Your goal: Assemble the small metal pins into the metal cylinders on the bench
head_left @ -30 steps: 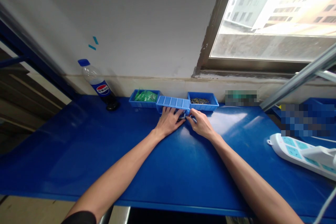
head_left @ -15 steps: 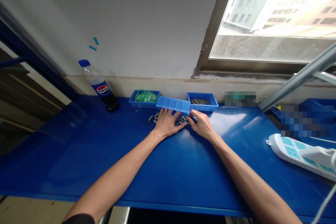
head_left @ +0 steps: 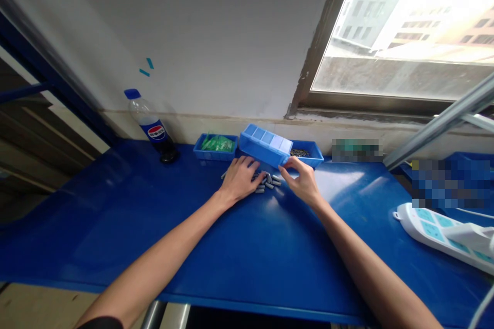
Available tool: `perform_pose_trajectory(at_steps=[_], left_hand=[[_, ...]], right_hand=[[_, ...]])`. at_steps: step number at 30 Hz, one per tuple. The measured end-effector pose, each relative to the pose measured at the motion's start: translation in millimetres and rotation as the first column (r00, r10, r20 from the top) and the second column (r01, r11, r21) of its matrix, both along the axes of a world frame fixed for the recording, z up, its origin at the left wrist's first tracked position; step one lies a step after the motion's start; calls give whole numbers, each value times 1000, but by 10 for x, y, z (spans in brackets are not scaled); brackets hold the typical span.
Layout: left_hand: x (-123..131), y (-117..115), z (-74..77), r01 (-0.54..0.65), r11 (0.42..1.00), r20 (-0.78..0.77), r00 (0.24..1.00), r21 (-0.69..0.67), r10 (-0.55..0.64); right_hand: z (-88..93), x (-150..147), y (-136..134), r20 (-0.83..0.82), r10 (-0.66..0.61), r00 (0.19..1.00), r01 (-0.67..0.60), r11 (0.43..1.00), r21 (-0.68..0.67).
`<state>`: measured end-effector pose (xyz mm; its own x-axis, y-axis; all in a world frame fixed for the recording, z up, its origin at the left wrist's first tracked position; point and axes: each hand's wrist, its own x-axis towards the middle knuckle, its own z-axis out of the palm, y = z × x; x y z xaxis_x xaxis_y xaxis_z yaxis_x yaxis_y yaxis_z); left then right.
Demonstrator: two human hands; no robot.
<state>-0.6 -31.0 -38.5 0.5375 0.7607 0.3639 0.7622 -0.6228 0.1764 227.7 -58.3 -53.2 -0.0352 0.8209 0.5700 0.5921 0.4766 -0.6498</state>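
Observation:
A blue plastic bin (head_left: 266, 145) is tilted up at the back of the table, its panelled face towards the top. My right hand (head_left: 303, 181) pinches the bin's lower right corner between thumb and fingers. Just below the bin lies a loose pile of small grey metallic cylinders (head_left: 269, 185). My left hand (head_left: 240, 181) rests over the left part of this pile with its fingers spread, hiding some pieces. Whether its fingertips touch the bin I cannot tell.
To the left of the tilted bin stands a blue bin (head_left: 215, 155) with green plastic packets; to its right, another blue bin (head_left: 314, 161) holds thin metal pieces. A cola bottle (head_left: 156, 132) is at the back left. A white power strip (head_left: 436, 231) lies at the right.
The bin has tipped and shifted slightly right, showing more of its side. My right hand moved with its corner. My left hand drew slightly left, uncovering more cylinders.

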Motion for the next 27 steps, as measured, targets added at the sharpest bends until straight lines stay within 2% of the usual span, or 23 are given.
perform_pose_trajectory(at_steps=[3,6,8,11,14,18,24,27], left_hand=[[-181,5,1,-59,997,-11,998,-41,59],[-321,-49,-75,-119,987,-20,993,-112,118],[-351,-105,-148,-149,976,-22,989,-157,147],[-298,-199,-239,-126,974,-21,992,-187,125],[-192,-274,-275,-103,970,-18,995,-220,102],[-81,-297,-267,-64,968,3,998,-243,66],[19,-281,-252,-6,981,41,999,-194,14],[50,-278,-242,16,986,38,999,-168,-10]], right_hand=[[126,-19,106,-131,37,991,-52,992,-114],[211,-37,298,-255,83,963,-157,946,-284],[246,-51,437,-279,43,959,-159,898,-411],[289,-58,597,-300,-98,949,-80,845,-529],[308,-31,659,-377,-181,908,-46,852,-522],[257,27,600,-414,-148,898,-77,874,-479],[184,77,395,-318,-84,944,-40,929,-367],[184,180,293,-166,-134,977,85,958,-275]])
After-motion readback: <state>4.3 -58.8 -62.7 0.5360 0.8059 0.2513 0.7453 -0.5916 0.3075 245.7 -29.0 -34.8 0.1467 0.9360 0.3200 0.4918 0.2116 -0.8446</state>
